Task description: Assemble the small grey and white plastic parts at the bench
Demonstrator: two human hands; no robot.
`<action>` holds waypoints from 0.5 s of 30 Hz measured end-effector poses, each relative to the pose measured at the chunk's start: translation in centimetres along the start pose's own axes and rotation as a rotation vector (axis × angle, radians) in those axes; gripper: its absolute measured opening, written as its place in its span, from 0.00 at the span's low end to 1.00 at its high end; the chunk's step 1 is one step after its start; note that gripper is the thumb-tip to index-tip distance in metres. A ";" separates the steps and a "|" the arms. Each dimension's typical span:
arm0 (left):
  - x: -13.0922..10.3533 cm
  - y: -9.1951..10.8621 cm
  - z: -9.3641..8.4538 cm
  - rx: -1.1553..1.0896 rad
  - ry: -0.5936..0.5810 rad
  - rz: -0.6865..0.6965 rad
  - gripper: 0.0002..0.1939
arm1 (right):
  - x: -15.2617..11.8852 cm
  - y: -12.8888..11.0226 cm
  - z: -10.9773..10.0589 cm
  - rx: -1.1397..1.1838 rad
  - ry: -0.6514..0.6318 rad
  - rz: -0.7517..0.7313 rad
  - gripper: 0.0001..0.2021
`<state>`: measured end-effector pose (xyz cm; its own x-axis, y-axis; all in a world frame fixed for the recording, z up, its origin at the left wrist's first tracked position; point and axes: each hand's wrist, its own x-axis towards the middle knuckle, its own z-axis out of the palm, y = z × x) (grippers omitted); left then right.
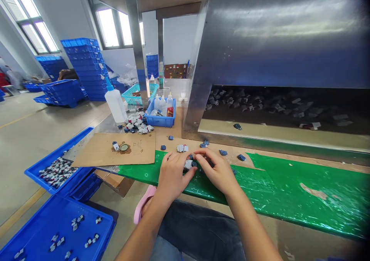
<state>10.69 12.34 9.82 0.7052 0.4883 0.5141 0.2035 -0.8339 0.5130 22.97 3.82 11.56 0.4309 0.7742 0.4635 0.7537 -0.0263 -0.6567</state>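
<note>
My left hand [174, 173] is over the green-covered bench edge, thumb and fingers curled around a small white-and-dark-blue plastic piece [188, 164]. Close beside it, my right hand [217, 169] has its fingers bent but apart, and its fingertips reach toward the same spot. Its palm side is partly hidden, so small parts under it are hard to make out. Just beyond the hands lies a white piece [182, 148]. Loose dark blue pieces [222, 152] are scattered around it.
A metal hood [277, 41] stands over a heap of grey-white pieces [248, 99]. To the left are cardboard [95, 149] with a bottle cap [124, 147], a white squeeze bottle [115, 105], a blue basket [160, 119] and a pile of pieces [137, 123]. Blue trays [58, 218] sit lower left.
</note>
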 end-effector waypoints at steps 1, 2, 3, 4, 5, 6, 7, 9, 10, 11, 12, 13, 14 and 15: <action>0.0 0.0 0.0 0.003 0.012 -0.006 0.15 | 0.0 0.0 0.0 -0.021 -0.010 -0.004 0.09; -0.1 0.0 0.1 0.006 0.017 -0.012 0.14 | 0.0 0.0 0.1 -0.044 -0.021 -0.004 0.09; -0.1 0.0 0.1 0.009 0.019 -0.018 0.13 | -0.1 0.0 0.2 -0.063 -0.034 -0.001 0.08; -0.1 0.0 0.1 0.012 0.017 -0.025 0.13 | 0.0 0.1 0.2 -0.074 -0.047 0.002 0.08; -0.1 0.0 0.1 0.013 0.014 -0.029 0.13 | 0.0 0.2 0.3 -0.075 -0.058 0.003 0.08; -0.1 0.0 0.1 0.015 0.008 -0.029 0.14 | 0.0 0.3 0.4 -0.065 -0.067 0.003 0.07; -0.1 0.0 0.1 0.020 0.000 -0.024 0.15 | -0.1 0.3 0.5 -0.050 -0.074 0.001 0.07; -0.2 0.1 0.1 0.035 -0.020 0.005 0.18 | -0.2 0.3 0.5 -0.028 -0.089 -0.011 0.05; -0.3 0.1 0.1 0.048 -0.027 0.023 0.19 | -0.3 0.2 0.4 -0.038 -0.100 -0.012 0.05; -0.5 0.1 0.2 0.061 -0.027 0.041 0.18 | -0.5 0.0 0.3 -0.061 -0.103 -0.006 0.04; -0.7 -0.1 0.2 0.070 -0.030 0.064 0.18 | -0.7 -0.2 0.2 -0.090 -0.098 0.005 0.05; -0.8 -0.3 0.2 0.074 -0.028 0.082 0.19 | -0.8 -0.4 0.1 -0.119 -0.093 0.018 0.05; -1.0 -0.7 0.3 0.072 -0.038 0.107 0.19 | -1.0 -0.5 0.1 -0.150 -0.091 0.029 0.06; -1.1 -1.2 0.5 0.062 -0.050 0.129 0.18 | -1.1 -0.6 0.1 -0.173 -0.095 0.037 0.07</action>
<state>10.01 12.72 8.35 0.7609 0.3636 0.5374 0.1494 -0.9041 0.4003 22.01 3.03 11.39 0.4172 0.8267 0.3775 0.8157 -0.1575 -0.5567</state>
